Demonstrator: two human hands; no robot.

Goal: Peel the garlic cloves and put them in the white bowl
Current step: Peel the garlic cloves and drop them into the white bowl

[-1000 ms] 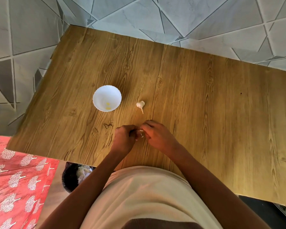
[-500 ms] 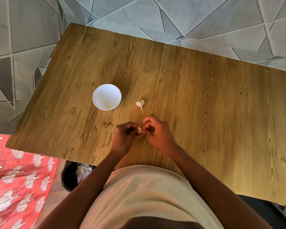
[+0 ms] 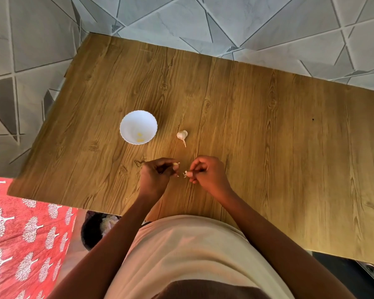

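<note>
The white bowl (image 3: 129,123) stands on the wooden table (image 3: 268,137), left of centre, with two peeled cloves (image 3: 140,137) inside. A partial garlic bulb (image 3: 182,135) lies just right of the bowl. Near the front edge my left hand (image 3: 154,178) pinches a small pale garlic clove (image 3: 176,164) at its fingertips. A little to the right, my right hand (image 3: 205,173) pinches a scrap of white garlic skin (image 3: 185,173). The two hands are slightly apart.
Below the table's front edge, left of my body, sits a dark bin (image 3: 95,229) with pale scraps in it. A red patterned cloth (image 3: 24,234) covers the lower left. Grey tiled floor (image 3: 246,20) surrounds the table.
My hands, pressed together over the clove before, have drawn apart. The right one has pulled a piece of skin away from the clove held in the left.
</note>
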